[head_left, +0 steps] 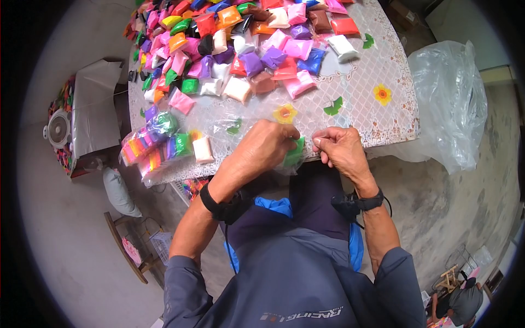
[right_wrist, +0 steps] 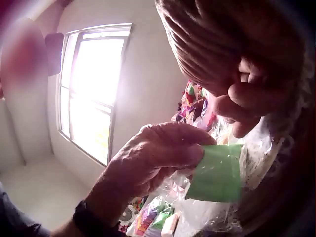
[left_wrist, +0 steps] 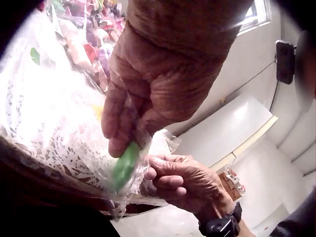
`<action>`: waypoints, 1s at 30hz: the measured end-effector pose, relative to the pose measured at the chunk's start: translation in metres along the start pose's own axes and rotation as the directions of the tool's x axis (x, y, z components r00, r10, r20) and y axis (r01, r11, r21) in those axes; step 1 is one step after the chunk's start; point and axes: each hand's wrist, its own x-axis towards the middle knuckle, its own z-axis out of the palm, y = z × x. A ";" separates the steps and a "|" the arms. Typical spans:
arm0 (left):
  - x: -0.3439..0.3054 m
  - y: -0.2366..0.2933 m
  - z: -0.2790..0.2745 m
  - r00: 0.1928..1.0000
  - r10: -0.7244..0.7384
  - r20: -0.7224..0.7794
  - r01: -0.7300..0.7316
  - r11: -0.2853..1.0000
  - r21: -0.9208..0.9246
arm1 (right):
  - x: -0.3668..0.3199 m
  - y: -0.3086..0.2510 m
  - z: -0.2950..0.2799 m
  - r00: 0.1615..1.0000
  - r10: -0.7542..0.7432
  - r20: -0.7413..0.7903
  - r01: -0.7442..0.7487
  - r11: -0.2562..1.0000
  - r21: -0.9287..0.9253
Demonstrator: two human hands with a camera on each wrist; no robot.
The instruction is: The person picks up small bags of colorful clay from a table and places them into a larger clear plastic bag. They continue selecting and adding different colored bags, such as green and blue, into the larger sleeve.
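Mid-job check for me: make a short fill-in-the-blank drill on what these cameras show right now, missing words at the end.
1. The left hand pinches a packet coloured ____.
2. Each wrist strap is coloured ____.
3. In the head view, the large clear plastic bag shows beside the table's ____ edge.
4. In the right wrist view, the bright opening in the wall is a ____.

Missing words: green; black; right; window.
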 end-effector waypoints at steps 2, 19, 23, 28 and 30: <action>0.000 0.001 -0.001 1.000 0.001 0.004 -0.001 1.000 -0.009 | 0.002 0.002 0.000 1.000 0.007 0.006 -0.007 1.000 0.015; 0.005 -0.004 -0.001 0.964 0.098 0.249 -0.137 0.980 0.146 | 0.012 0.019 0.015 0.986 -0.048 -0.161 0.084 0.969 0.231; 0.001 0.003 -0.008 0.973 0.119 0.196 -0.118 0.993 -0.019 | 0.013 0.015 0.018 0.981 -0.046 -0.191 0.091 0.968 0.233; 0.001 0.003 -0.012 0.970 0.132 0.205 -0.125 0.991 -0.048 | 0.016 0.007 0.022 0.972 -0.027 -0.235 0.100 0.947 0.305; 0.005 0.003 -0.013 0.970 0.083 0.230 -0.081 0.997 -0.016 | 0.020 0.001 0.022 0.972 -0.036 -0.234 0.111 0.943 0.314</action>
